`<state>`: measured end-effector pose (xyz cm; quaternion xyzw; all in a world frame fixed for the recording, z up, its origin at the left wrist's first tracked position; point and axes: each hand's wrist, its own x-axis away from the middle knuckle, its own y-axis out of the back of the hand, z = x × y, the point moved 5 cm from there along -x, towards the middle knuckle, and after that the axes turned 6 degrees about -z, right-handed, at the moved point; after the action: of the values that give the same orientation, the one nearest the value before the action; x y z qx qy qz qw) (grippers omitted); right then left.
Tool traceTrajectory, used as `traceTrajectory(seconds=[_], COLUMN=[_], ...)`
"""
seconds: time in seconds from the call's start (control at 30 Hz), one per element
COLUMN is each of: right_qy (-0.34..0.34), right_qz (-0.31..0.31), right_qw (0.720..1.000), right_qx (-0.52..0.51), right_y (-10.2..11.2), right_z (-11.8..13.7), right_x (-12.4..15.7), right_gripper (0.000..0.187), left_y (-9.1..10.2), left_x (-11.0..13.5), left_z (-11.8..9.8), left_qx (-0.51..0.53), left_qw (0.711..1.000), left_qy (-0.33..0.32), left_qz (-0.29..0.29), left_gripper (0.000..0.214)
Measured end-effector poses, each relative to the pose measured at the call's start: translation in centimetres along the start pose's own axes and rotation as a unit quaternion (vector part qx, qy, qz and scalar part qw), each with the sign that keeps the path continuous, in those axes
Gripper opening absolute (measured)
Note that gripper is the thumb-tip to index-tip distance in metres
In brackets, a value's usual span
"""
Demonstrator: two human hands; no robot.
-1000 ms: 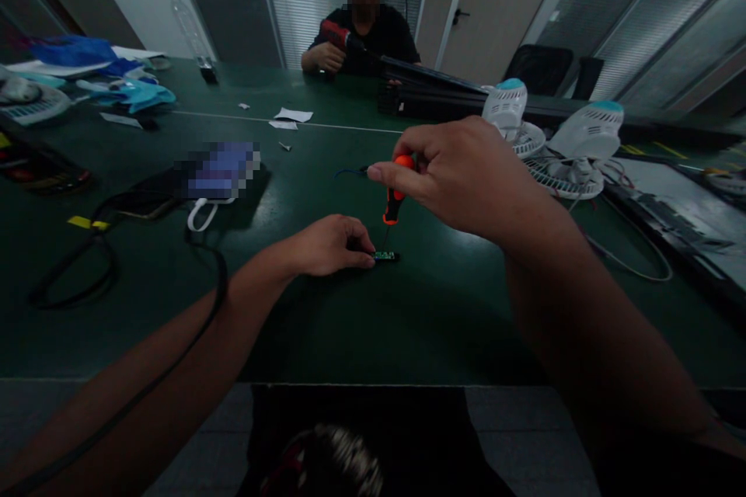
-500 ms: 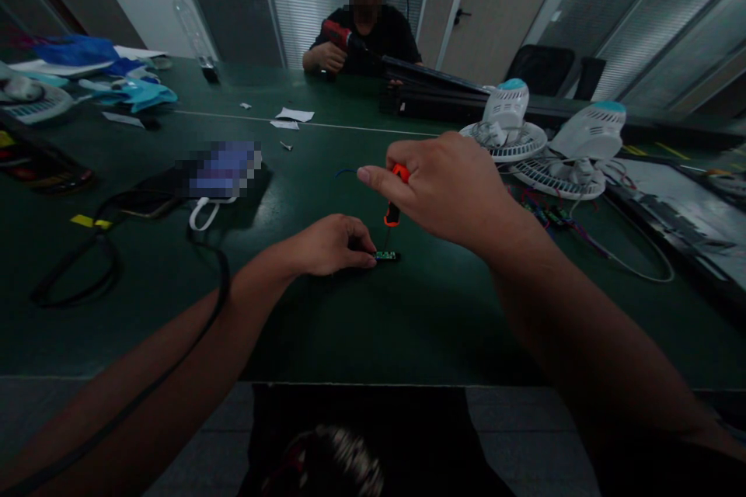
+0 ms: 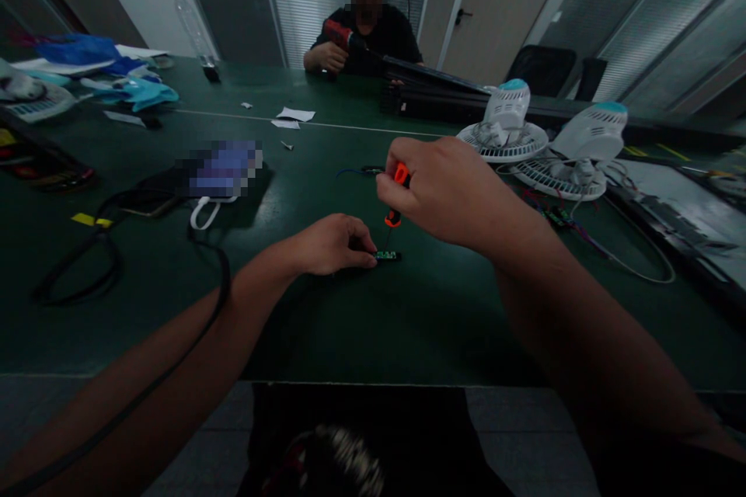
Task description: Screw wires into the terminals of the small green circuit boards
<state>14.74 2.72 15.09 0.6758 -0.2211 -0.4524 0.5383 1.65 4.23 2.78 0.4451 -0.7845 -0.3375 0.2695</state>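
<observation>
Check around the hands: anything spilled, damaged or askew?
No spill shows. Two white fans at right lie grille-down, an odd resting pose, with a loose cable nearby. The circuit board below the screwdriver is too small to judge for damage.

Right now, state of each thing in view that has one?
left hand: pinching circuit board at its left end
right hand: gripping screwdriver
circuit board: green face up
screwdriver: near upright, tip at board, contact unclear
white fans: grilles down
red drill: in co-worker's hand
door: looks shut
</observation>
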Motion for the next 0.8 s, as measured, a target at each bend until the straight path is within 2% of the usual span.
traceTrajectory(seconds=[0.6, 0.8], right_qy=[0.023, 0.024], right_qz=[0.022, 0.025], right_qw=[0.999, 0.999], right_qx=[-0.027, -0.04], right_y=[0.3, 0.29], right_z=[0.25, 0.12], right_x=[0.16, 0.27], right_gripper=[0.024, 0.024], left_y=[-0.02, 0.11], left_x=[-0.05, 0.02], left_z=[0.13, -0.07], left_qx=[0.005, -0.003], left_qw=[1.0, 1.0], left_qy=[-0.001, -0.024], left_qz=[-0.001, -0.01], left_gripper=[0.025, 0.023])
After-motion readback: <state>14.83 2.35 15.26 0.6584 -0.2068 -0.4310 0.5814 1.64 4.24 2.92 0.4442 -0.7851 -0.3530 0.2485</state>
